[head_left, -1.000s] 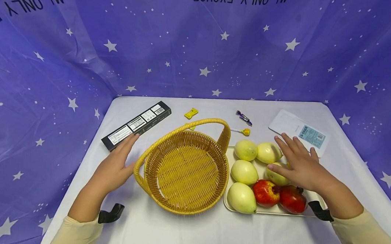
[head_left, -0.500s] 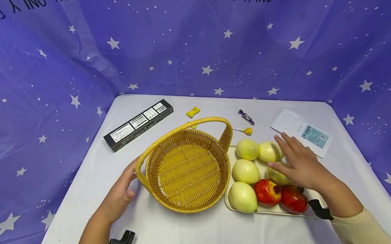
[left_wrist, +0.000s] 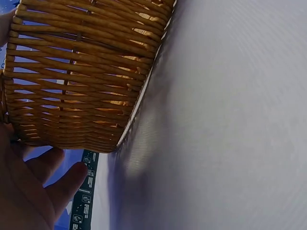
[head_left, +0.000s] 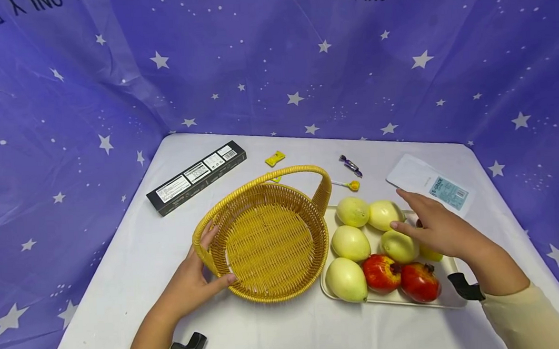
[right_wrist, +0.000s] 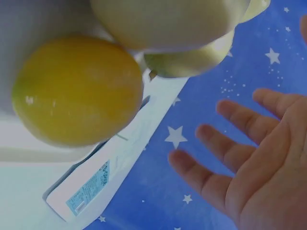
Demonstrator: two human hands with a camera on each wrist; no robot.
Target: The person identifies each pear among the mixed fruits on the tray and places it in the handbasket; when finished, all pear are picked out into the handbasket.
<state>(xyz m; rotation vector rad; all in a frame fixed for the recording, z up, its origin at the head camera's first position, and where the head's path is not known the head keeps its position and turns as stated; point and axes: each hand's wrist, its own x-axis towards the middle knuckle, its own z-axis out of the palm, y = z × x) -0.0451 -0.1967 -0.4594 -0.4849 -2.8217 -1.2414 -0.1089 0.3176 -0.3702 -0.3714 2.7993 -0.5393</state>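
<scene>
A yellow wicker basket (head_left: 269, 249) with an arched handle stands on the white table. My left hand (head_left: 186, 287) grips its left side at the handle's base, thumb lying over the near rim and fingers reaching past the handle. In the left wrist view, two fingers (left_wrist: 69, 184) show beside the basket's outer wall. Over the right part of a cream tray (head_left: 449, 297) hovers my right hand (head_left: 441, 229), fingers extended and holding nothing. Pale green-yellow fruits (head_left: 351, 243) and two red pomegranates (head_left: 420, 282) lie in the tray. A yellow fruit (right_wrist: 79, 91) sits beneath the right hand, partly hidden in the head view.
Behind the basket lie a long black box (head_left: 196, 178), a yellow wrapped candy (head_left: 275, 158), a lollipop (head_left: 351, 185) and a purple wrapped candy (head_left: 351, 166). A white pouch (head_left: 417, 172) lies at the back right. Purple star-printed cloth (head_left: 292, 63) surrounds the table.
My left hand has moved from beside the black box to the basket's left rim, its thumb now over the edge. The right hand has shifted slightly right, uncovering more fruit.
</scene>
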